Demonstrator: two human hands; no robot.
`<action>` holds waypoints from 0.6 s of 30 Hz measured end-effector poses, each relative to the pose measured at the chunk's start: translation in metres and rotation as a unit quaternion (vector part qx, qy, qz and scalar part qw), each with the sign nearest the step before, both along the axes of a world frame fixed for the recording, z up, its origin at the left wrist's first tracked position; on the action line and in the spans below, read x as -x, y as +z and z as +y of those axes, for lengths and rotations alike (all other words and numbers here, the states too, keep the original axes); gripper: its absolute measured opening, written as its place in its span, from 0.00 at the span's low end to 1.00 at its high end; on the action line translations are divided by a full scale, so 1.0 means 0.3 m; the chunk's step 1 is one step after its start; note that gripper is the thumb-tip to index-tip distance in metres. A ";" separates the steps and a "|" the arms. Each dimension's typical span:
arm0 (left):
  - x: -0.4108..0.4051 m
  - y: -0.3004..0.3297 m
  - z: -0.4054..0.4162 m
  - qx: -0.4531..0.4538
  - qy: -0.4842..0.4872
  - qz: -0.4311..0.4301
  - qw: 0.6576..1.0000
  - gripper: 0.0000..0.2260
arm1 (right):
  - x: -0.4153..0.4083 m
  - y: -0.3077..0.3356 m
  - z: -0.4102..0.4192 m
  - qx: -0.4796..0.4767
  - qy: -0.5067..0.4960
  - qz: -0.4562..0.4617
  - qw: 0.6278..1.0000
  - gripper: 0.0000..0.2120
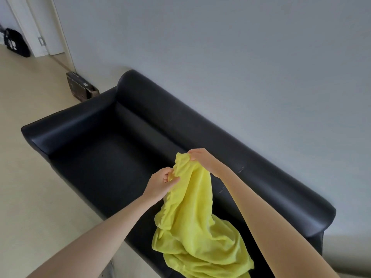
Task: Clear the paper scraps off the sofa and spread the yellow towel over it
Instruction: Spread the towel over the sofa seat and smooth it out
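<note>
I see the yellow towel (192, 213) bunched and creased, hanging over the black sofa (104, 157), lower folds resting on the seat. My left hand (160, 183) and right hand (200, 157) each pinch its upper edge. A cardboard box (80, 87) stands beyond the armrest.

sofa (112, 157) glossy smooth black, prob. leather; towel (192, 217) soft matt yellow cloth.

yellow towel (192, 213) bunched, top edge lifted, rest heaped on black sofa (104, 157) seat, rt side.
</note>
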State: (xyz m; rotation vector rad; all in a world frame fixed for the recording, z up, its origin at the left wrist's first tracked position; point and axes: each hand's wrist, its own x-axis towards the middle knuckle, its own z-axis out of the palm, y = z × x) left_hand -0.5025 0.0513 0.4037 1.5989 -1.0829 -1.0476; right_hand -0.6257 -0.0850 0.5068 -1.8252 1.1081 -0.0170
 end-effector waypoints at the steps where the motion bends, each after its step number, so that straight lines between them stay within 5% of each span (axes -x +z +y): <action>1: -0.056 -0.007 -0.002 0.011 0.020 -0.030 0.999 0.19 | -0.022 -0.012 -0.013 -0.010 -0.001 0.012 1.000 0.07; 5: -0.259 0.009 -0.029 0.058 0.022 -0.117 0.991 0.08 | -0.139 -0.055 -0.041 0.003 0.022 0.049 0.999 0.15; 9: -0.389 -0.006 -0.044 0.071 0.005 -0.185 0.980 0.08 | -0.318 -0.121 -0.054 0.054 -0.024 -0.002 0.998 0.15; 13: -0.461 -0.054 -0.038 0.000 0.015 -0.161 0.987 0.12 | -0.471 -0.193 -0.089 0.096 0.002 0.013 0.995 0.12; 18: -0.574 -0.117 -0.068 -0.040 0.070 -0.147 0.986 0.11 | -0.635 -0.318 -0.120 0.019 -0.008 -0.004 1.000 0.13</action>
